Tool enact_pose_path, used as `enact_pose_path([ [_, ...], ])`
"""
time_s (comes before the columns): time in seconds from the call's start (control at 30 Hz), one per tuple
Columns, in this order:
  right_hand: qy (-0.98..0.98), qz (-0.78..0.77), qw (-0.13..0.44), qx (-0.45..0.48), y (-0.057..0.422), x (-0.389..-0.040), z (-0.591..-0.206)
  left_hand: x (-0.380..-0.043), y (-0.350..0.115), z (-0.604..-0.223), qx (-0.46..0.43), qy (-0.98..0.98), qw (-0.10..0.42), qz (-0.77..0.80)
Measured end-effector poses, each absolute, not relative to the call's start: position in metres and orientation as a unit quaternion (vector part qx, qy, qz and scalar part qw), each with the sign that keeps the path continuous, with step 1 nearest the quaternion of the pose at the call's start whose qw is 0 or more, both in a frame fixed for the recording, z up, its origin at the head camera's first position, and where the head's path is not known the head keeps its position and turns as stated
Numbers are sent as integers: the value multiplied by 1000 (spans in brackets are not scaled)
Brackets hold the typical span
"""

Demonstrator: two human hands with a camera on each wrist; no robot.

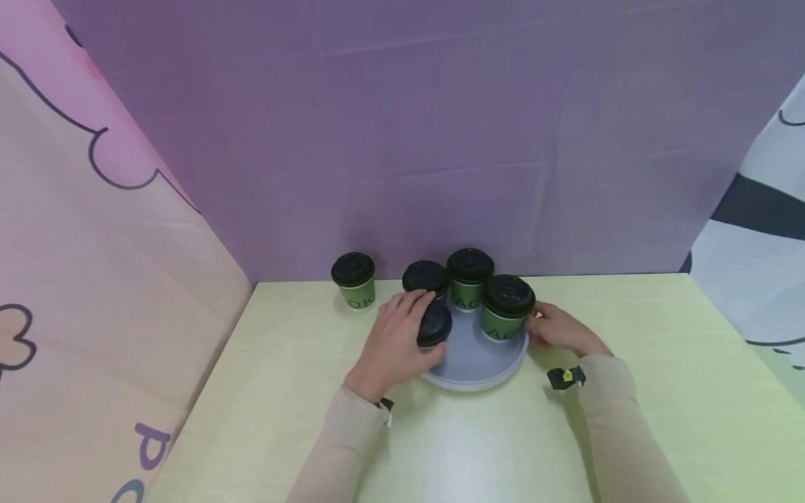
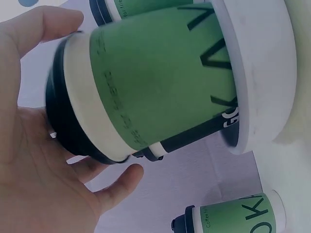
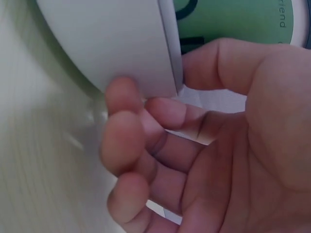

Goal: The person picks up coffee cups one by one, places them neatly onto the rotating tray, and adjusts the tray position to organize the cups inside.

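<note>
My left hand [image 1: 399, 342] holds a green paper coffee cup [image 2: 160, 77] by its black lid, thumb on one side and fingers on the other. That cup stands at the left of a round pale tray [image 1: 472, 384]. My right hand [image 1: 562, 330] pinches the tray's right rim, thumb at the top edge and fingers curled under the side, as the right wrist view shows. Also on the tray are a green cup [image 1: 503, 325] at the right, another green cup [image 1: 467, 293] at the back and a black-lidded cup [image 1: 425, 276] partly hidden behind my left hand.
A further green cup [image 1: 358, 293] with a black lid stands on the pale table [image 1: 465, 447], left of the tray. A purple cloth [image 1: 440, 140] hangs behind the table's back edge, and printed cloths [image 1: 94, 279] hang at the sides.
</note>
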State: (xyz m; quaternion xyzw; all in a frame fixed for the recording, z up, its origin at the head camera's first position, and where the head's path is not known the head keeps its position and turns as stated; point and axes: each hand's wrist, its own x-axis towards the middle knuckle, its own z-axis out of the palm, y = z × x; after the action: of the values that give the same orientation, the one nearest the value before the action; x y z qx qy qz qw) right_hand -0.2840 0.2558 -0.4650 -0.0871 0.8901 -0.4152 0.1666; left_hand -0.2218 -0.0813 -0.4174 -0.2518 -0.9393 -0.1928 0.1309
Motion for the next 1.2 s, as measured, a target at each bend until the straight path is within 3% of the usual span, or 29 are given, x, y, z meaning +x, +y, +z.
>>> enact_pose_path([
  [0.9, 861, -422, 238, -157, 269, -279, -463, -224, -87, -420, -225, -937, 134, -233],
  [1.03, 875, -412, 208, -142, 272, -281, -464, -224, -87, -420, -226, -935, 138, -237],
  [1.2, 904, -403, 114, -91, 267, -287, -471, -223, -89, -420, -225, -933, 137, -244],
])
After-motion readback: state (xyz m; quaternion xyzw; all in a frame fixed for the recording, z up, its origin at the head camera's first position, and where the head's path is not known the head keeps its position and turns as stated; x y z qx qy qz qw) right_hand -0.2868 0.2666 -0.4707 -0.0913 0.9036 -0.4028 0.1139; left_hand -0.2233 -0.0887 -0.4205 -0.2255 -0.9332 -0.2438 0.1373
